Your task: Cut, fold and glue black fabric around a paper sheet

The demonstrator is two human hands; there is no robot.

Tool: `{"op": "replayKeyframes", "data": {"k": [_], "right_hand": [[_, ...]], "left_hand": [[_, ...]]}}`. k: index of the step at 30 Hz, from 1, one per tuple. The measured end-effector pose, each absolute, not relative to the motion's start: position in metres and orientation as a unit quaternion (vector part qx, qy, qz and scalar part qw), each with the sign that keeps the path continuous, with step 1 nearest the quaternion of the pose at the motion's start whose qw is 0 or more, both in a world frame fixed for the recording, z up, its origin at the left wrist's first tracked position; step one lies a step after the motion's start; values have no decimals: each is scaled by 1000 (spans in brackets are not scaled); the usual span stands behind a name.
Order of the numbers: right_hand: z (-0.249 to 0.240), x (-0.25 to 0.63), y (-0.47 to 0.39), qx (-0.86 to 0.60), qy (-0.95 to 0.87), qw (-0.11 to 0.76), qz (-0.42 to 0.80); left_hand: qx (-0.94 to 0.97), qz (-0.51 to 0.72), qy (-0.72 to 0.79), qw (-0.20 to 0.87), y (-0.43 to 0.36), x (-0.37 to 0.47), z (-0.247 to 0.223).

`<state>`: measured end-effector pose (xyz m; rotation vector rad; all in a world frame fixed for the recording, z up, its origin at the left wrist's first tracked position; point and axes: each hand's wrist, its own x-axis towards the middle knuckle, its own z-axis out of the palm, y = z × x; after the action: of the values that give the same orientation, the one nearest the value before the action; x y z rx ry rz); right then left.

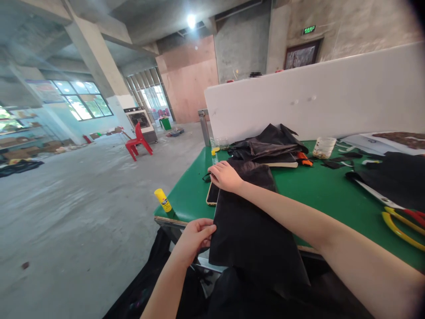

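Note:
A black sheet [252, 230], cloth-like, lies over the green table's front edge and hangs down toward my lap. My left hand [195, 237] pinches its near left edge between thumb and fingers. Farther up, my right hand [226, 176] rests on the sheet with its fingers curled over the left edge, gripping it there. A thin pale line shows along that edge between the hands. Partly under the sheet is a phone [212, 195], just left of my right hand. Left of both hands stands a yellow glue stick [162, 200] near the table corner.
Scissors [395, 208] with yellow and red handles lie on the green table [305, 195] at right. Behind are crumpled black material [265, 144], a plastic jar [323, 147] and a white partition [312, 93]. A red chair [138, 141] stands on the floor at left.

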<state>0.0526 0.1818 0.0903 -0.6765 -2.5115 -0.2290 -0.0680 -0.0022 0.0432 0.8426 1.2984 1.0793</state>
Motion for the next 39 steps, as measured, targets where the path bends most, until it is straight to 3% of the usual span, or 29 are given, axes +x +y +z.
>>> {"op": "replayKeyframes", "data": {"k": [11,24,28,31,34,39], "right_hand": [[80,122,44,-235,-943,226,67],[71,105,23,-219,-944,228,-96],[70,102,23,-193,-948,214,-135],[71,102,22,-192,-949,201,-151],[73,102,19,-199,-948,192,-160],[75,101,16,-189,-948,184,-179]], "left_hand": [[327,508,505,617,-8,-62,53],[354,515,560,544,-9,-56,56],[430,513,606,429,-14,-60,60],[539,510,615,267,-23,-66,67],[689,452,555,112,-33,-74,74],[831,326,450,1,-31,-80,74]]}}
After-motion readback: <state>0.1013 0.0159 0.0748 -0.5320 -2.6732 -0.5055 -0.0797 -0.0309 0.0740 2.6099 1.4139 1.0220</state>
